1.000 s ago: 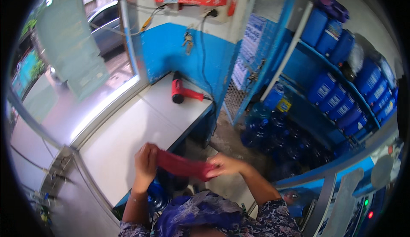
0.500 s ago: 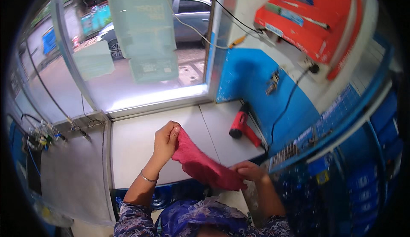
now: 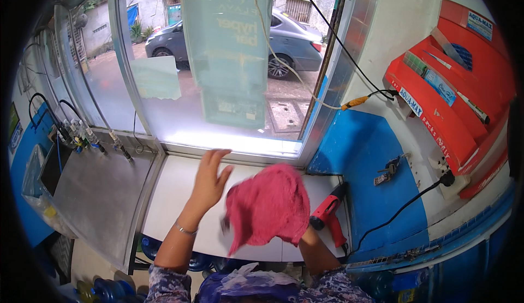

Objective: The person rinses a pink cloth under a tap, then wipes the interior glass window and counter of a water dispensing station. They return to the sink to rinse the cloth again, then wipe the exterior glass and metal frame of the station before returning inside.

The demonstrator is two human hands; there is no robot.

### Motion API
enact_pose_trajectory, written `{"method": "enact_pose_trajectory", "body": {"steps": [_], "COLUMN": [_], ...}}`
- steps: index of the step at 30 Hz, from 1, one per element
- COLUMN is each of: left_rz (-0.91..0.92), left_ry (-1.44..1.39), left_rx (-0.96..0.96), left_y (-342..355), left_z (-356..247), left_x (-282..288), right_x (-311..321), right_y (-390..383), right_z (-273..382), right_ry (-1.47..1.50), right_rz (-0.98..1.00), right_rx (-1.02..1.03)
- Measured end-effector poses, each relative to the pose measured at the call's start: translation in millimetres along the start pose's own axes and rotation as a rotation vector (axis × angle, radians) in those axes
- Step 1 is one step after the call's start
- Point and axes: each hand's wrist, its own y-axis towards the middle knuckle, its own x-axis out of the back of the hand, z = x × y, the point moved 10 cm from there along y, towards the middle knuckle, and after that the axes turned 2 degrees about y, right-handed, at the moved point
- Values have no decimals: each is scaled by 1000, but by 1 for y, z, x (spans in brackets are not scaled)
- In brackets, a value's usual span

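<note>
A crumpled pink-red cloth hangs spread in mid-air at the centre of the frame, above a white desk. The right forearm rises from the lower edge and runs behind the cloth, which covers the right hand; how its fingers stand, and what they grip, cannot be told. Just beside the cloth's left edge, the left hand is raised with nothing in it, its fingers parted and its thumb held away from them. A metal bracelet circles the left wrist.

Right of the cloth, a red-and-black hot-air gun lies on the desk next to a wall painted blue and white. Keys hang on the blue part, and a red rack holding small packets is fixed above, at the upper right. A grey car stands outside the window at the top of the frame. At the left, hoses with metal nozzles hang over a steel surface, and blue bottles stand at the lower left.
</note>
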Motion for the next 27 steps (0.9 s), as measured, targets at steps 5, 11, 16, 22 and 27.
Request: {"method": "enact_pose_trajectory", "body": {"steps": [5,11,16,22,27], "left_rz": [191,369,309,296,337], "left_ry": [15,5,-57,-2,-22], "left_rx": [298,551,815,824,731], "left_y": [-90,-201,-245,-239,-210], "left_z": [96,168,200,206,194], "left_x": [-2,-3,33,34,12], "right_x": [-26,33,-72,-255,-334], "right_y": [70,205,202,204,214], "right_z": [77,56,162,276,367], "right_ry": [-580,-1974,-2065,-2254,-1818], "right_rz": [-10,-511,-685,-771,-573], "right_rx": [795,221,1497,2078,1760]}}
